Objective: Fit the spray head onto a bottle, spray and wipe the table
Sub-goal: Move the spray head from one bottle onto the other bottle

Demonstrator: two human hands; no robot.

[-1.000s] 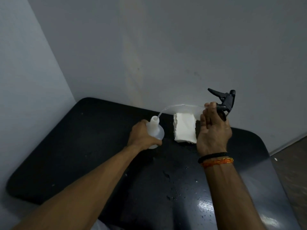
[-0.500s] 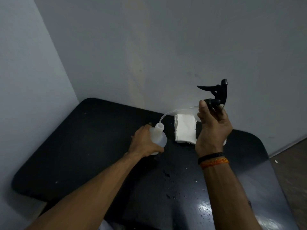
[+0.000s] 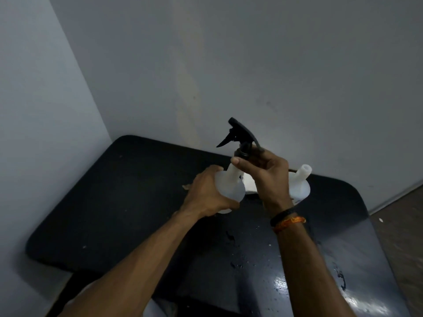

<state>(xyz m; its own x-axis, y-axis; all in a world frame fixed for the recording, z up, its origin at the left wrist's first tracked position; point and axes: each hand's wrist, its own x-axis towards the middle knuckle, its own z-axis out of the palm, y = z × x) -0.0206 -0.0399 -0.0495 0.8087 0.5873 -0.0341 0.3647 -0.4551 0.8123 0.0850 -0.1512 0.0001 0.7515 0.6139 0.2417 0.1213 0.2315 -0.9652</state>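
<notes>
My left hand (image 3: 207, 194) grips a translucent white bottle (image 3: 230, 187) that stands on the black table (image 3: 128, 202). My right hand (image 3: 266, 175) holds the black spray head (image 3: 240, 139) by its collar, right on top of the bottle's neck, with the trigger pointing left. The dip tube is out of sight. Behind my right hand stands a second white bottle (image 3: 298, 185) with an open neck. Only a sliver of the folded white cloth (image 3: 249, 181) shows between the two bottles.
The table sits in a corner, with grey walls at the back and on the left. Water drops and wet patches (image 3: 281, 284) glisten on its near right part. Bare floor (image 3: 402, 220) shows beyond the right edge.
My right hand has swung the spray head left and down onto the neck of the bottle in my left hand. The tube has gone from sight, and the second bottle has come into view.
</notes>
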